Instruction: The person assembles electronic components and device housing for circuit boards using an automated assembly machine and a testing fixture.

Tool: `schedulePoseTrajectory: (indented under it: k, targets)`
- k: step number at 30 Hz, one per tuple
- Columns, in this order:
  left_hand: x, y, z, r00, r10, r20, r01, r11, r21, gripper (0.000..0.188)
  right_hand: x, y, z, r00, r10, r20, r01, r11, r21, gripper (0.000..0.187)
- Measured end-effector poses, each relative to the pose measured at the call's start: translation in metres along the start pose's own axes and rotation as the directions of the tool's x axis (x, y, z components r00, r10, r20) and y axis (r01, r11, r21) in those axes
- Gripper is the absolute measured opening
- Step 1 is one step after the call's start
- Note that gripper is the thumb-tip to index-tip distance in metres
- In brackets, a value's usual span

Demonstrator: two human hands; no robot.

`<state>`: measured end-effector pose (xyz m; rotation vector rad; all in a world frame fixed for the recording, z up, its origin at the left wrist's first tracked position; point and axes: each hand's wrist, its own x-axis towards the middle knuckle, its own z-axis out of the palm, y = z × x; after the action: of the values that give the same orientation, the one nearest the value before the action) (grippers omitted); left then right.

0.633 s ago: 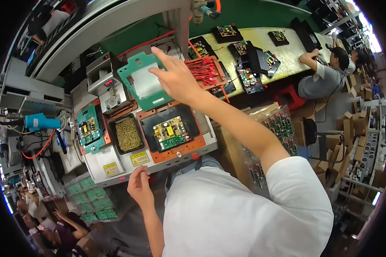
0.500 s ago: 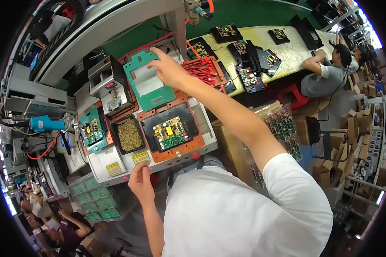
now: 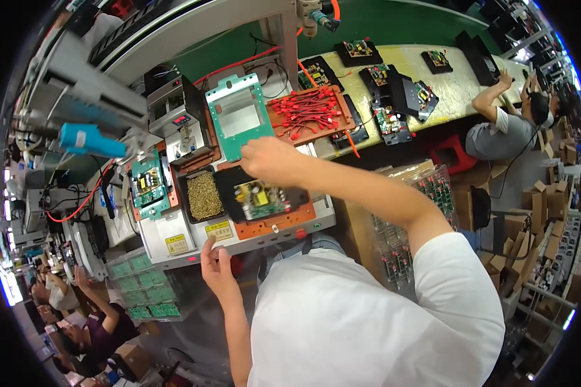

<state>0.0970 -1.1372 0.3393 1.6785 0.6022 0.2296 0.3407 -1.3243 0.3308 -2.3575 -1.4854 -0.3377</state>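
My right hand (image 3: 271, 161) reaches across to the far edge of a black base plate (image 3: 228, 186) that carries a circuit board (image 3: 259, 198) with a yellow transformer. Its fingers are closed at that edge, the tips hidden behind the hand. The plate is smeared by motion and looks raised off the orange fixture (image 3: 271, 227) under it. Just beyond, the green frame-shaped cover (image 3: 230, 142) stands tipped back on its far side. My left hand (image 3: 219, 266) hovers in front of the bench's near edge, holding nothing, thumb and fingers apart.
Left of the fixture sits a black bin of small brass-coloured screws (image 3: 204, 196), then a second green fixture (image 3: 150, 187) with a board. A blue power screwdriver (image 3: 91, 140) hangs at left. Red-tipped leads (image 3: 306, 113) fill an orange tray. A co-worker (image 3: 507, 126) sits at right.
My right hand has come back from the green cover to the black plate's far edge. The plate has lifted and shifted. My left hand has barely moved.
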Motion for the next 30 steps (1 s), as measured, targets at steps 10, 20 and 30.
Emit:
schedulePoseTrajectory:
  k: [10,20,30]
  targets:
    - [-0.012,-0.003,0.016,0.954,0.026,0.298,0.196,0.696,-0.69,0.076,-0.018,0.029,-0.028,0.889,0.376,-0.261,-0.276,0.895,0.35,0.015]
    - [-0.022,0.0,0.024,0.974,-0.063,0.218,0.203,0.674,-0.71,0.073,-0.086,0.173,0.01,0.871,0.491,-0.031,-0.492,0.868,-0.07,0.012]
    - [-0.001,0.022,0.068,0.996,0.045,0.083,0.02,0.763,-0.647,0.061,-0.079,0.021,-0.075,0.834,0.54,0.113,-0.387,0.427,0.817,0.042]
